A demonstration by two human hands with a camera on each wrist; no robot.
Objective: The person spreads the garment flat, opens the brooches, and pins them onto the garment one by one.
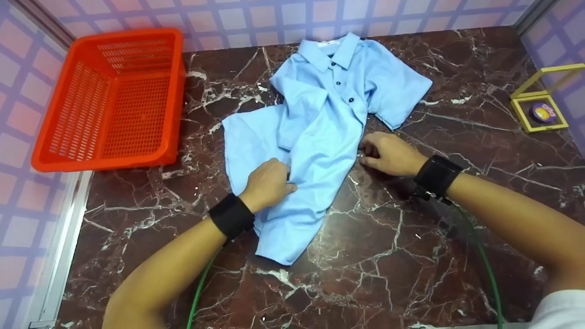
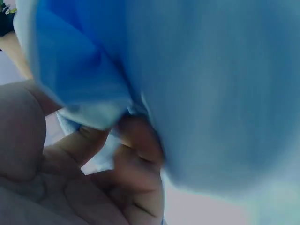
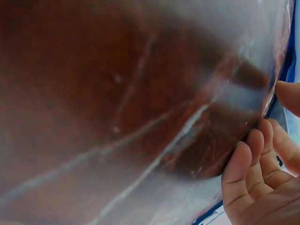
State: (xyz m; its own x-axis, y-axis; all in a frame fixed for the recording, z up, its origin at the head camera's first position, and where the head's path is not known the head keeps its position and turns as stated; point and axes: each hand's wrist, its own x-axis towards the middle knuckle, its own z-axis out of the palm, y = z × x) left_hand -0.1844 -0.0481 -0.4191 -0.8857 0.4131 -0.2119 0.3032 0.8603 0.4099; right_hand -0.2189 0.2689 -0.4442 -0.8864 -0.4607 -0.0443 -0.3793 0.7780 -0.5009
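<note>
A light blue short-sleeved shirt (image 1: 327, 146) lies collar up on the table (image 1: 374, 256), its left side folded unevenly over the front. My left hand (image 1: 269, 185) is on the lower left part of the shirt. In the left wrist view, the curled fingers of that hand (image 2: 98, 173) grip a fold of the blue cloth (image 2: 211, 93). Beside the shirt's right edge is my right hand (image 1: 392, 153), its fingers loosely bent and the thumb apart. The right wrist view has this hand (image 3: 262, 173) with fingertips close to the dark tabletop (image 3: 84, 93) and no cloth in them.
A red-orange plastic basket (image 1: 137, 114) stands at the back left. At the right lies an opened yellow-framed case (image 1: 525, 112) with a round purple and yellow item (image 1: 544, 112) in it. Patterned walls (image 1: 256, 18) border the table. Green cables (image 1: 490, 274) trail from both wristbands.
</note>
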